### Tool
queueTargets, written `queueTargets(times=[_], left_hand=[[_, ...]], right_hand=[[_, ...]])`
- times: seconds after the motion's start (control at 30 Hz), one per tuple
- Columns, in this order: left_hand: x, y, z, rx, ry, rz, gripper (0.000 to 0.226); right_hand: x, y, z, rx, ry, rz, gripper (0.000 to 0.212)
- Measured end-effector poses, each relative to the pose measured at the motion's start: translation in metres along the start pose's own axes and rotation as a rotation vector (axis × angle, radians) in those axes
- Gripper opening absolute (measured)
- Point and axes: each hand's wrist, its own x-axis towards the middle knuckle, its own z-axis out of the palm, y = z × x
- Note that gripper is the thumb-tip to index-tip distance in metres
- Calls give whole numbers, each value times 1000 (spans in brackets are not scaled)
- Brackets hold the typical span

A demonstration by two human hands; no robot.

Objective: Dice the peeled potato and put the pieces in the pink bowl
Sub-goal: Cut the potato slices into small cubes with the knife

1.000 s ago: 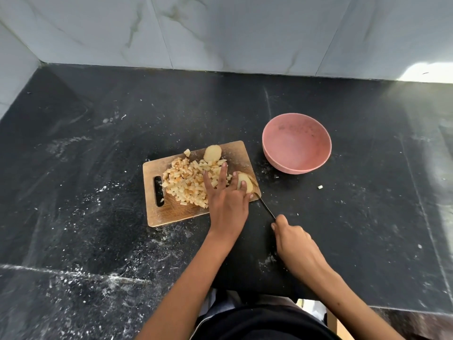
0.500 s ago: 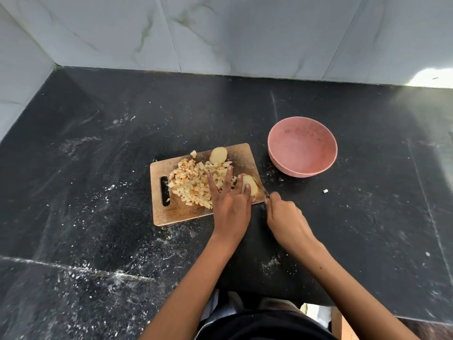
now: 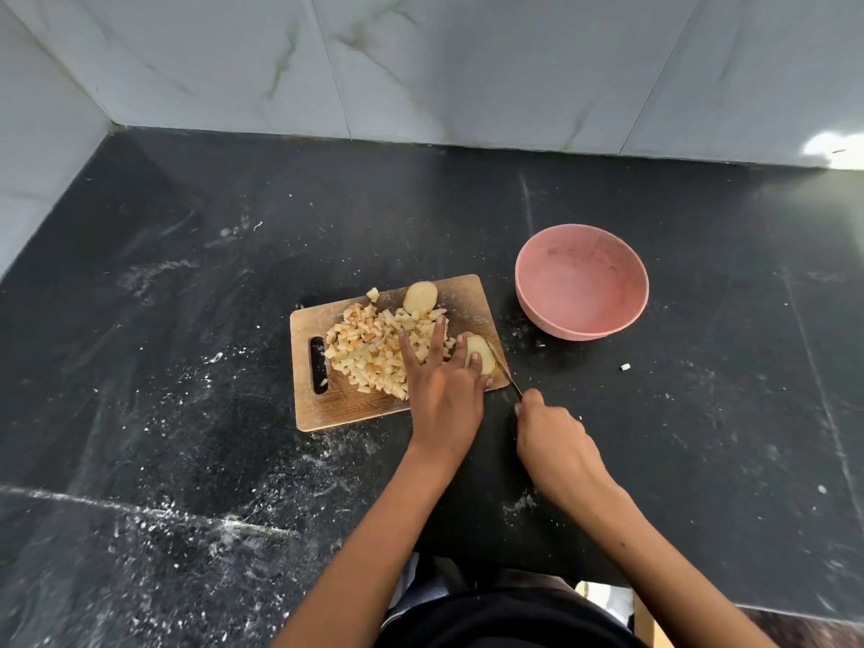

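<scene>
The left hand (image 3: 444,390) is laid flat with its fingers spread, and the pale peeled potato piece (image 3: 481,354) is pressed under two of them at the right edge of the rectangular wooden cutting board (image 3: 355,404). The right hand (image 3: 551,441) is curled round the handle of a thin-bladed knife (image 3: 505,371), whose blade is set against the potato's right side. Compared with half a second ago, the right hand has been drawn slightly back toward the near edge of the black stone surface (image 3: 187,320). A heap of small diced potato cubes (image 3: 369,348) lies mid-board, unchanged, with a rounded potato slice (image 3: 420,297) at the far edge. The round pink bowl (image 3: 582,280) stands just right of the board.
</scene>
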Motion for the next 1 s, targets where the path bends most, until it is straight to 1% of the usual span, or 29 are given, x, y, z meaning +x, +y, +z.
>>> queueTargets(times=[0.1, 0.17, 0.23, 0.43, 0.57, 0.63, 0.7, 0.73, 0.87, 1.0], left_hand=[[2, -1, -2, 30, -14, 8, 15], [2, -1, -3, 29, -18, 5, 13], [1, 0, -3, 15, -14, 3, 11], [-3, 0, 1, -19, 9, -11, 12], [-3, 1, 1, -9, 10, -21, 12], [-2, 1, 0, 1, -3, -27, 14], [-3, 2, 0, 4, -17, -32, 16], [-3, 2, 0, 8, -24, -33, 17], [-4, 1, 1, -6, -7, -22, 16], [-6, 1, 1, -35, -7, -11, 17]], right_hand=[[0, -4, -9, 55, 50, -32, 18], [7, -10, -11, 67, 68, -49, 15], [17, -14, -10, 47, 63, -45, 13], [33, -24, -1, -29, 39, -8, 24], [27, -24, 1, -66, 13, 12, 31], [17, -15, 5, -68, -33, 30, 24], [3, -3, 8, -65, -55, 32, 6], [-3, 2, 10, -58, -55, 29, 4], [-22, 20, 17, -57, -62, 3, 12], [-29, 26, 10, 27, -29, -32, 22]])
